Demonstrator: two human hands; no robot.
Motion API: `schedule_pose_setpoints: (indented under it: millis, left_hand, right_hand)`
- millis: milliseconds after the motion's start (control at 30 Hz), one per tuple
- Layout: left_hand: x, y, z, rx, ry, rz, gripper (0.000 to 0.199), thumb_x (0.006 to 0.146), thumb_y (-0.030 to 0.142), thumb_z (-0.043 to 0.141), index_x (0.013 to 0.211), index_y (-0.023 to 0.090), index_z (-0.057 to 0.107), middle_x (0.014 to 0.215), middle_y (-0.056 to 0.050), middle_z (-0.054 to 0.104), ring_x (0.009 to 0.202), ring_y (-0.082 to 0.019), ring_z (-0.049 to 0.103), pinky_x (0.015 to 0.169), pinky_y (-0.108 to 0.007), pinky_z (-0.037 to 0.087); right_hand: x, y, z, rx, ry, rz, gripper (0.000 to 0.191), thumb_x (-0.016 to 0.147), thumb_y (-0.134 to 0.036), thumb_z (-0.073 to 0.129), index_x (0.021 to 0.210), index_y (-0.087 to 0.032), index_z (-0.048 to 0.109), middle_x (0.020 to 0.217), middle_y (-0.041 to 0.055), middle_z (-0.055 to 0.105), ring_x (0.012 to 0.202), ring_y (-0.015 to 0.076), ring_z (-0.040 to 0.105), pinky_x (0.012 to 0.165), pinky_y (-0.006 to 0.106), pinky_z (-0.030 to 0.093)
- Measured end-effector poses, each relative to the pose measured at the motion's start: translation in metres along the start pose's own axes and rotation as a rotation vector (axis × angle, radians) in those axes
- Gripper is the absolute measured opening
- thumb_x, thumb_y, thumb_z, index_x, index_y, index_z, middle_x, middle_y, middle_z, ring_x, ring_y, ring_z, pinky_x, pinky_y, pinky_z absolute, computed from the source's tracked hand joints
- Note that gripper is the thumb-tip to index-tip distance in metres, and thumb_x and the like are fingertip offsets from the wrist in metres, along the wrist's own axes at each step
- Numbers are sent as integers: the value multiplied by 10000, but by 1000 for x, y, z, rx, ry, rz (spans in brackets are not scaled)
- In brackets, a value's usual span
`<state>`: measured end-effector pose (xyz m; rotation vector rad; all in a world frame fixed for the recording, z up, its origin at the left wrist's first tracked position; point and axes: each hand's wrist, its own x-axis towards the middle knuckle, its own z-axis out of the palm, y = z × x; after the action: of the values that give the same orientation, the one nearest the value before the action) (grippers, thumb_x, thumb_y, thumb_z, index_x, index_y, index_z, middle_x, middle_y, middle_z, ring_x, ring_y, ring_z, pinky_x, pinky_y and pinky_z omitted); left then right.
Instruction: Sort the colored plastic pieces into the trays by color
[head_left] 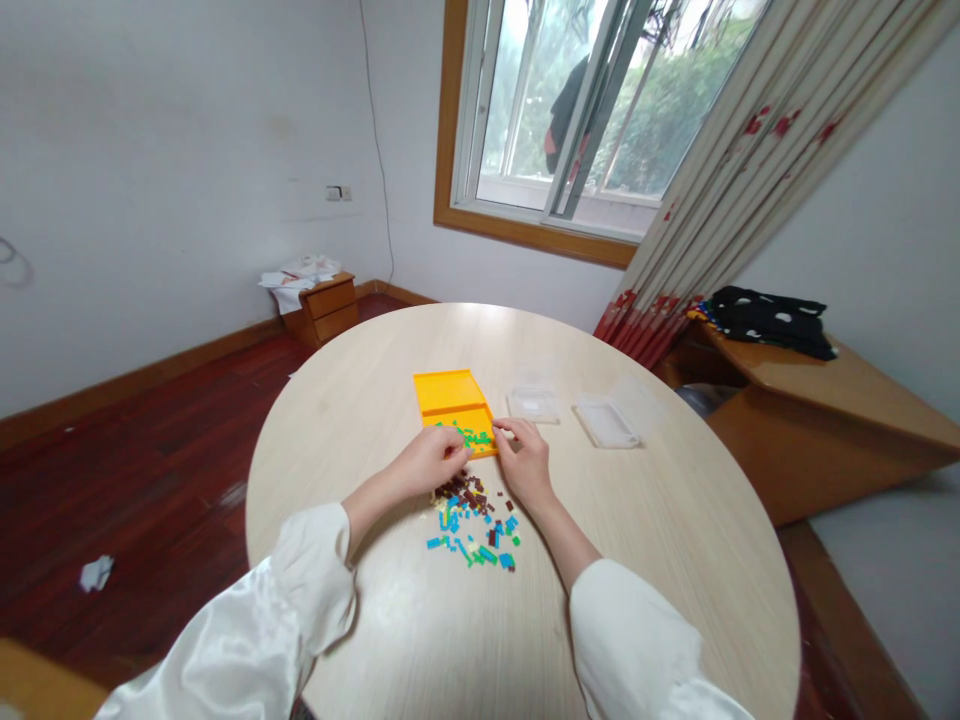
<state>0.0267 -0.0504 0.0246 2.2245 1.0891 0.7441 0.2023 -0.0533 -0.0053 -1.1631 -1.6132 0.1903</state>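
An orange two-part tray [448,390] lies open on a round pale wood table [390,400]. Its nearer half holds small green bricks [475,437]. My left hand [433,458] rests at the tray's near edge, fingers curled and pinched over the green bricks; whether it holds one is too small to tell. My right hand [525,460] sits just right of the tray, fingertips at its corner. Between my wrists lies a loose pile of tiny brown, blue and green bricks [474,520].
Two clear plastic lids or boxes [534,404] [606,422] lie right of the tray. A low wooden cabinet [324,308] with papers stands by the left wall. A wooden bench [817,400] with dark cloth and a curtain [720,200] are at right.
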Motion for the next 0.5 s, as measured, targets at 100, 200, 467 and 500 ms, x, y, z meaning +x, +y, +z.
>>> schedule_pose_setpoints:
  millis: [100,200,467,500]
  left_hand:
    - [1,-5,-1,4,36,-31,304,790,172,454,495,167,379,531,34,407,502,-87,359,507,-230,244]
    - [3,-10,-1,3,88,-72,298,792,185,465,504,167,389,541,32,424,512,-91,367,509,-230,250]
    - [4,-20,0,-4,151,-59,199,776,220,537,594,148,506,585,21,475,552,-107,414,533,-229,289]
    - [4,-20,-1,1,154,-54,183,777,223,542,612,145,526,594,18,484,558,-109,421,539,-229,298]
  right_hand:
    - [0,1,2,19,-7,66,222,823,-269,515,956,-182,670,868,86,675,812,202,581,734,346,469]
    - [-1,1,-2,64,-20,155,264,813,-311,513,968,-158,661,819,77,649,727,180,559,645,306,450]
    - [-8,-14,-46,232,-417,345,223,715,-383,608,670,-167,572,495,-79,327,469,84,292,473,233,240]
    - [-10,-18,-54,234,-501,365,220,700,-370,625,644,-165,566,494,-85,299,473,79,272,476,232,222]
